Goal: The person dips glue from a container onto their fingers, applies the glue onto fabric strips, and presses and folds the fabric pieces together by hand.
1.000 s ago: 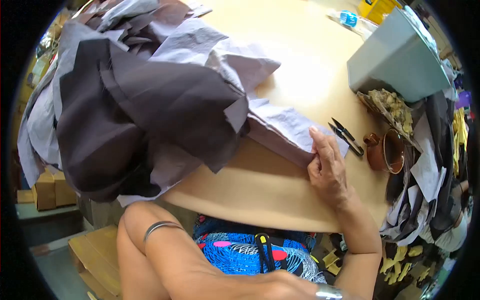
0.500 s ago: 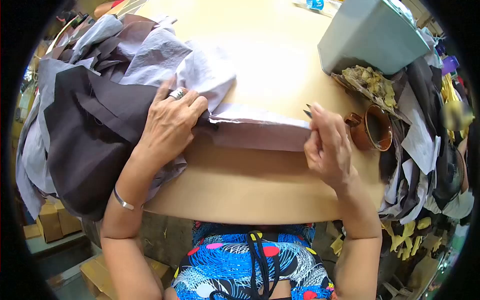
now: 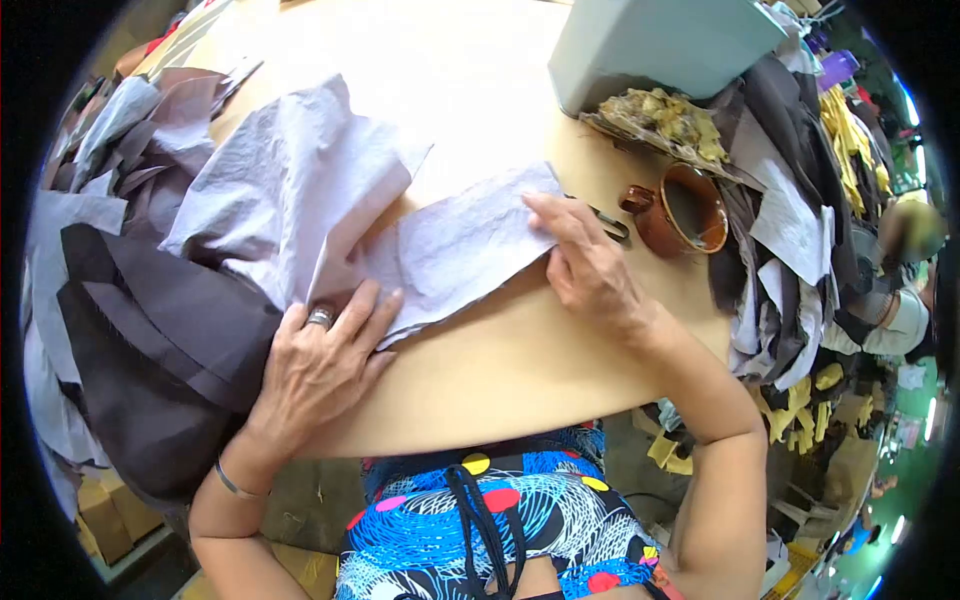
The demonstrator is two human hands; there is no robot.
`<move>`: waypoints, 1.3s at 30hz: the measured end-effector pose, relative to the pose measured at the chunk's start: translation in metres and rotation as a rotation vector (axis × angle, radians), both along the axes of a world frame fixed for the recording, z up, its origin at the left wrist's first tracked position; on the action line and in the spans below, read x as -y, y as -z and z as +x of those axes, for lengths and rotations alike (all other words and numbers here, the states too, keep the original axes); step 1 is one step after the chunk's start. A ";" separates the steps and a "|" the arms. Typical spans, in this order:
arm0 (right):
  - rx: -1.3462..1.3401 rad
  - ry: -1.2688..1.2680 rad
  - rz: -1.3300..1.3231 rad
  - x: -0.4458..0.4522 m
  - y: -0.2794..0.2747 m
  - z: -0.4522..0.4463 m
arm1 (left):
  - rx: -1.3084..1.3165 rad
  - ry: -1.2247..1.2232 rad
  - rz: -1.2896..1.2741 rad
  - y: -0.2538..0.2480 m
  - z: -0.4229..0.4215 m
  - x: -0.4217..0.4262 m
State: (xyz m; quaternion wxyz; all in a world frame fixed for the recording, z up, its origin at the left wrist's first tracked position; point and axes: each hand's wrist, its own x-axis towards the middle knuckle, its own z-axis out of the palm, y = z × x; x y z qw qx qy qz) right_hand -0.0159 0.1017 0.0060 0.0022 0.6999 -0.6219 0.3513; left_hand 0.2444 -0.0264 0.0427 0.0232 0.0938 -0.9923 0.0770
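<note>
We find both hands on the pale cloth (image 3: 465,250), which lies across the table (image 3: 500,375) in front of the person, its flat stretch between the two hands.

The left hand (image 3: 330,355) is palm down at the near left of that stretch. Its fingers are slightly bent and a little apart, the tips on the fabric; the thumb stands out to the right, near the lower edge. We cannot tell whether any fold is pinched beneath. A ring (image 3: 321,317) shows on one finger. Beyond the fingertips, the cloth rises in loose folds.

The right hand (image 3: 595,265) is at the right end. We note the fingertips on the fabric near the end edge, with the thumb set apart from them, lower down, and a visible gap between; we see no closed grip.

Just beyond the right hand lie the snips (image 3: 612,226), partly hidden by it. The mug (image 3: 685,210) stands near, to their right. Dark cloth (image 3: 165,320) lies beside the left hand and wrist.
</note>
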 end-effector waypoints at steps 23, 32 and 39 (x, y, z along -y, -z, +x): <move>-0.359 0.799 0.406 -0.094 -0.069 -0.058 | -0.159 0.066 -0.069 0.022 -0.029 0.005; -0.304 0.781 0.594 -0.083 -0.063 -0.073 | -0.135 0.058 -0.090 0.024 -0.021 0.004; -0.620 0.829 0.360 -0.091 -0.073 -0.034 | -0.203 0.095 -0.114 0.020 -0.024 0.005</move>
